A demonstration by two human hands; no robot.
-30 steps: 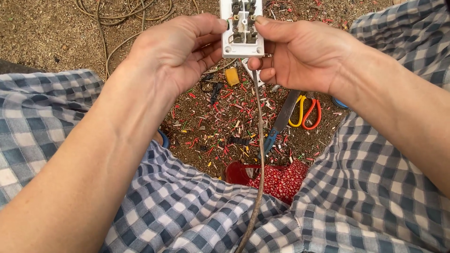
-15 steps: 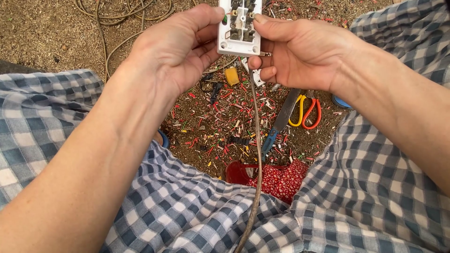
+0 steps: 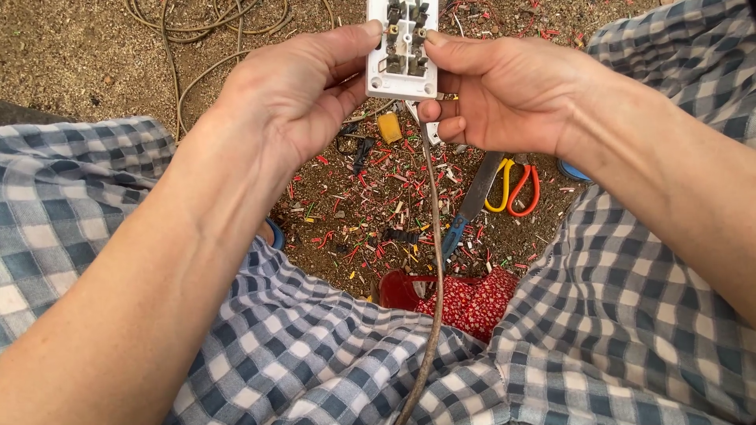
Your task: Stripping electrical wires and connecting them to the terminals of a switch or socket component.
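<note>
Head view is showing both hands lifting a white switch [image 3: 402, 49] up near the top of the frame, back side facing the camera so its metal terminals are showing. The left hand [image 3: 295, 98] is pinching the switch's left edge between thumb and fingers; the right hand [image 3: 504, 90] is closing on the right edge, its lower fingers curling beneath. A brown cable [image 3: 435, 260] is hanging from under the switch, just below the right fingers, and running down between the checked knees. Whether its wires are already sitting in the terminals is too small to tell. Below the hands, the ground is lying littered with red, green and yellow wire scraps [image 3: 378, 212], so much stripping seems done. Scissors [image 3: 516, 189] with yellow and orange handles are lying under the right hand, unused, beside a blue-handled tool [image 3: 465, 216]. Judging by this, the switch is being checked or wired, with its back uncovered.
</note>
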